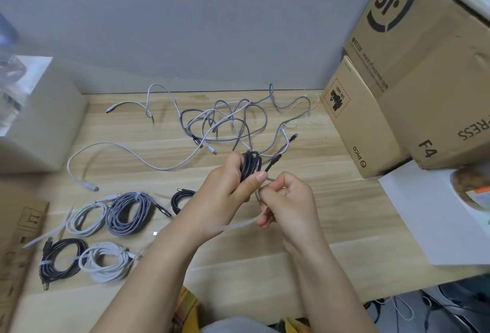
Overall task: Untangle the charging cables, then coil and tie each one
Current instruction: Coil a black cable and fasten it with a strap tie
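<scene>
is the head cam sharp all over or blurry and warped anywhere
Head view: sharp at centre on both hands, the left hand and right hand; soft and smeared at the left edge around the plastic bottle; wide-angle bend tilts the cardboard boxes; lighting even, shadows faint.

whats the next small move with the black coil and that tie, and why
Probably pull the tie snug around the coil. The left hand grips the coiled black cable, and the right hand pinches a pale tie strip beside it, its long tail loose. The tangled grey cables wait behind.
</scene>
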